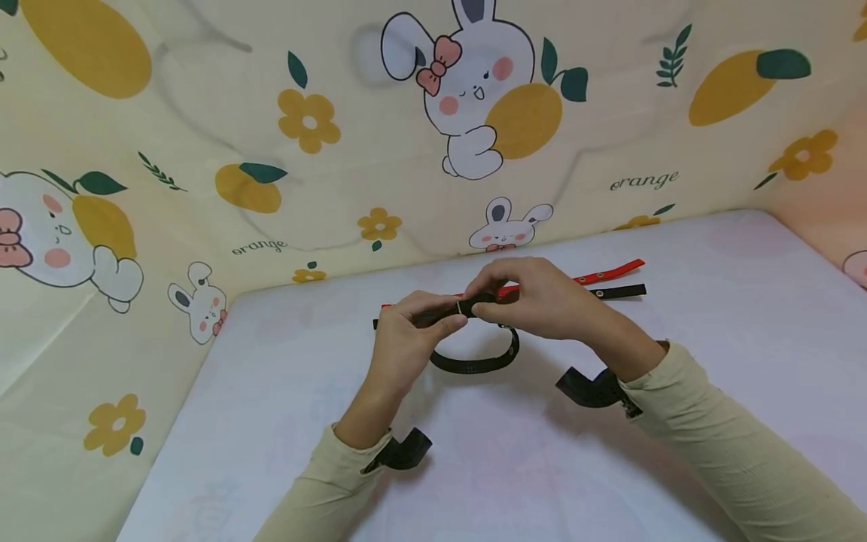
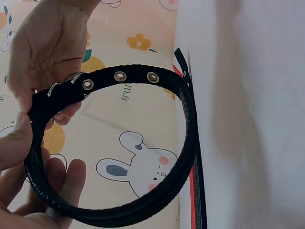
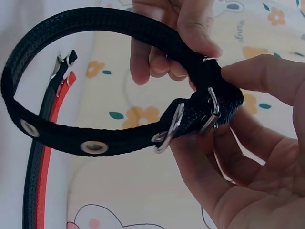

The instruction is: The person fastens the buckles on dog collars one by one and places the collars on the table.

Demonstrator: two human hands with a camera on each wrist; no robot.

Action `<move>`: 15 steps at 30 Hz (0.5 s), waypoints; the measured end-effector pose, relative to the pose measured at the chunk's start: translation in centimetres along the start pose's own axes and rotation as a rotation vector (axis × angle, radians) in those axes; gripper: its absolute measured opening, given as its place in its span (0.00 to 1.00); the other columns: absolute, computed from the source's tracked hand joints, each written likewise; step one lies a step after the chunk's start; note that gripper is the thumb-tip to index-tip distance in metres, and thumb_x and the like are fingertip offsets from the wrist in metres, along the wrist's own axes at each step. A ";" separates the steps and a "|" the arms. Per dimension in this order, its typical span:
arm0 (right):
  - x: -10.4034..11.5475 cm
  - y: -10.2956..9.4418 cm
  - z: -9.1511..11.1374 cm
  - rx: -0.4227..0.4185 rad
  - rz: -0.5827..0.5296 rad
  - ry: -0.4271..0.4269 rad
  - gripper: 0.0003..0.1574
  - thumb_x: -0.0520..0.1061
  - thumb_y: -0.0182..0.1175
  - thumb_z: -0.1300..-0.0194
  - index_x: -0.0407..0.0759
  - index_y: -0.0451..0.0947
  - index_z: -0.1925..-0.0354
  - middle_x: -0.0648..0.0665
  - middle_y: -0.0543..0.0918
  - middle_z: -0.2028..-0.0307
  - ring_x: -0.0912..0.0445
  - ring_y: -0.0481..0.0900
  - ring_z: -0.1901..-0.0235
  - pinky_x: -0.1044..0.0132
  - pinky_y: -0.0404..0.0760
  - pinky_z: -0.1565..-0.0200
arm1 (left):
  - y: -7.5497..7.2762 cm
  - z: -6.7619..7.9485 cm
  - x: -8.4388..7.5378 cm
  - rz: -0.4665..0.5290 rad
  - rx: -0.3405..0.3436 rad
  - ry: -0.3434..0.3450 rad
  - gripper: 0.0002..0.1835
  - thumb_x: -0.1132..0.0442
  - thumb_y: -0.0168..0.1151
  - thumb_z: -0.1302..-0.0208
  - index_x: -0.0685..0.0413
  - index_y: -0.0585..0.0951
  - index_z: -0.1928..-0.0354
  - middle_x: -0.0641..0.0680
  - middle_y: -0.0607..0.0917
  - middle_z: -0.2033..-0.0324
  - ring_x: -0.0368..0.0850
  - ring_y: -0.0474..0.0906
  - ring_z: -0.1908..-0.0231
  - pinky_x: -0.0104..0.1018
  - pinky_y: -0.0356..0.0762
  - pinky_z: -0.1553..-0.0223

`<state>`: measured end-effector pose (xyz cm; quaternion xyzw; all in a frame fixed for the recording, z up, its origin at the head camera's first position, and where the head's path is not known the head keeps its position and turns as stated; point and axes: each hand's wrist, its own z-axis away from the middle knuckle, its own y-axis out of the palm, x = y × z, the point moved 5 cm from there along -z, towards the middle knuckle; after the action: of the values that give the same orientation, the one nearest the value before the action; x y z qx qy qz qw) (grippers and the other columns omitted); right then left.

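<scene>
A black collar (image 1: 476, 366) with metal eyelets is bent into a loop and held up off the table by both hands. My left hand (image 1: 404, 342) pinches the band on the left side, thumb on the near face. On the other side, my right hand (image 1: 542, 301) pinches the collar by its buckle (image 3: 212, 112), thumb and fingertips against the band. A metal D-ring (image 3: 171, 129) sits beside the buckle in the right wrist view. The strap passes through the buckle and doubles over itself there. The loop hangs below the hands, its eyelets (image 2: 120, 76) facing out.
Behind the hands, a red collar (image 1: 612, 272) and another black collar (image 1: 626, 291) lie straight, side by side, on the white table (image 1: 488, 467). A cloth (image 1: 325, 45) printed with rabbits and oranges hangs behind the table. Black straps (image 1: 406, 449) stick out from both cuffs.
</scene>
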<state>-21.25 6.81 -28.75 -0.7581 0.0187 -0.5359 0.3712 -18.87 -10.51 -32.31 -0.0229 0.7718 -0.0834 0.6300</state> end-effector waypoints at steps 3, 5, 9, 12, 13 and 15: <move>0.0 -0.1 -0.1 0.008 0.006 -0.028 0.17 0.42 0.68 0.37 0.46 0.82 0.49 0.49 0.84 0.56 0.55 0.81 0.54 0.57 0.84 0.47 | -0.4 -0.1 0.0 -0.006 -0.028 -0.001 0.14 0.70 0.73 0.44 0.60 0.88 0.54 0.58 0.86 0.58 0.46 0.86 0.55 0.34 0.84 0.52; -0.1 -0.2 -0.1 0.011 0.037 -0.027 0.20 0.46 0.69 0.37 0.47 0.81 0.47 0.49 0.83 0.54 0.55 0.81 0.52 0.57 0.84 0.47 | -0.6 -0.2 -0.1 0.001 -0.048 -0.004 0.14 0.70 0.73 0.44 0.61 0.88 0.54 0.58 0.87 0.58 0.46 0.86 0.55 0.34 0.84 0.52; -0.4 -0.4 -0.1 0.023 0.128 0.028 0.19 0.53 0.69 0.37 0.52 0.83 0.49 0.53 0.86 0.57 0.56 0.81 0.54 0.57 0.82 0.49 | -1.0 -0.4 -0.1 0.029 -0.072 -0.015 0.13 0.69 0.71 0.42 0.62 0.87 0.54 0.57 0.87 0.57 0.45 0.85 0.54 0.33 0.83 0.53; -0.6 -0.5 -0.2 0.021 0.173 0.058 0.14 0.56 0.68 0.37 0.55 0.86 0.54 0.55 0.87 0.62 0.56 0.82 0.58 0.59 0.78 0.55 | -1.1 -0.6 -0.1 0.036 -0.082 -0.029 0.13 0.66 0.70 0.40 0.61 0.87 0.53 0.56 0.88 0.57 0.43 0.83 0.53 0.32 0.82 0.53; -0.6 -0.5 -0.2 0.013 0.178 0.059 0.13 0.56 0.68 0.37 0.55 0.86 0.55 0.55 0.88 0.63 0.55 0.81 0.59 0.59 0.77 0.57 | -1.2 -0.6 0.0 0.033 -0.086 -0.033 0.13 0.66 0.70 0.39 0.61 0.87 0.53 0.56 0.88 0.56 0.42 0.83 0.53 0.31 0.82 0.53; -0.5 -0.6 -0.2 -0.003 0.178 0.055 0.12 0.55 0.69 0.37 0.55 0.87 0.56 0.55 0.88 0.63 0.55 0.81 0.60 0.60 0.77 0.59 | -1.3 -0.6 0.0 0.027 -0.098 -0.034 0.12 0.65 0.69 0.38 0.60 0.87 0.53 0.56 0.88 0.56 0.41 0.82 0.54 0.30 0.81 0.54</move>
<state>-21.89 7.38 -28.78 -0.7389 0.0970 -0.5215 0.4156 -19.57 -11.72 -31.96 -0.0448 0.7643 -0.0364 0.6422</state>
